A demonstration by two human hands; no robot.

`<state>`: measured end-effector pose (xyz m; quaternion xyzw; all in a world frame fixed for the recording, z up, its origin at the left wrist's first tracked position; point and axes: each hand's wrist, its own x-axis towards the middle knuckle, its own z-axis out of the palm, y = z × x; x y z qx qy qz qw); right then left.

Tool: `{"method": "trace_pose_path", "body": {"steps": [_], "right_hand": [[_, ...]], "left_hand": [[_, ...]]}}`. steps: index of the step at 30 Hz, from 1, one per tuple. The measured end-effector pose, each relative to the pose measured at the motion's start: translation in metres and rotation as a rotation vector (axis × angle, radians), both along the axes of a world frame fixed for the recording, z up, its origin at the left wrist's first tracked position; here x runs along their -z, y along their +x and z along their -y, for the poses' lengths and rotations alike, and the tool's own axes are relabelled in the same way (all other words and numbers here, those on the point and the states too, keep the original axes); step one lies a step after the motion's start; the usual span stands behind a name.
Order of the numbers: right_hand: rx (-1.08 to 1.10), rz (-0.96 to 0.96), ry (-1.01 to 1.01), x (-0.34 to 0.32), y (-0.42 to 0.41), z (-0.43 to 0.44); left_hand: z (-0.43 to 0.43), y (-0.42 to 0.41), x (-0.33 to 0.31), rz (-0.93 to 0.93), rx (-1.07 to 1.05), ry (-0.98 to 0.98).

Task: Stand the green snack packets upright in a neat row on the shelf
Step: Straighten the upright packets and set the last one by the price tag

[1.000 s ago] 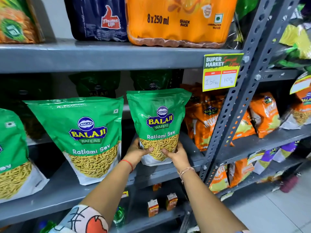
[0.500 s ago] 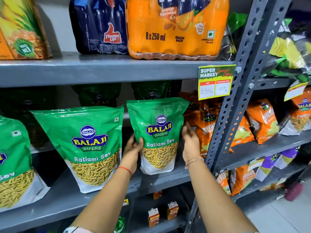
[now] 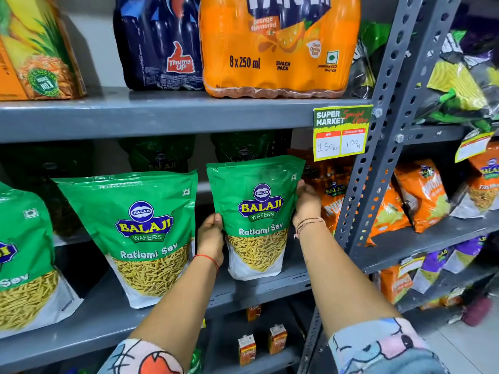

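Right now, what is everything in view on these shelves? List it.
Green snack packets: three upright in front, more dim behind, middle shelf.
Orange snack packets: several, right of the green ones.
Orange drink pack: one, top shelf.
Dark blue drink pack: one, beside it.
Juice carton: one, top left.
Price tag: yellow, on the top shelf's edge.
Small cartons: a few, bottom shelf.
Left hand, right hand: on the sides of the rightmost green packet.

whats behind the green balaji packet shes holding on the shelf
Behind the held green packet, gripped by the left hand and right hand, another dark green packet stands in shadow. Only its top shows; the rest is covered.
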<state>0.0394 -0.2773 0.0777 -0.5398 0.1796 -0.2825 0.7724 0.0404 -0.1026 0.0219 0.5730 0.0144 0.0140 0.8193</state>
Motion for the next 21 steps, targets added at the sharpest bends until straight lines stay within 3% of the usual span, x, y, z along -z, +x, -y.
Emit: {"method": "trace_pose_path", "body": {"steps": [10,14,21], "right_hand": [[-0.291,-0.105,-0.104,0.065,-0.027,0.002],[-0.493,-0.246,-0.309,0.103,-0.047,0.007],[-0.392,-0.313,-0.424,0.132,-0.047,0.001]], "left_hand": [[-0.011,-0.015,0.033,-0.049,0.266,0.145],[-0.013,-0.021,0.054,-0.023,0.372,0.391],[-0.003,-0.033,0.068,-0.048,0.274,0.486]]}}
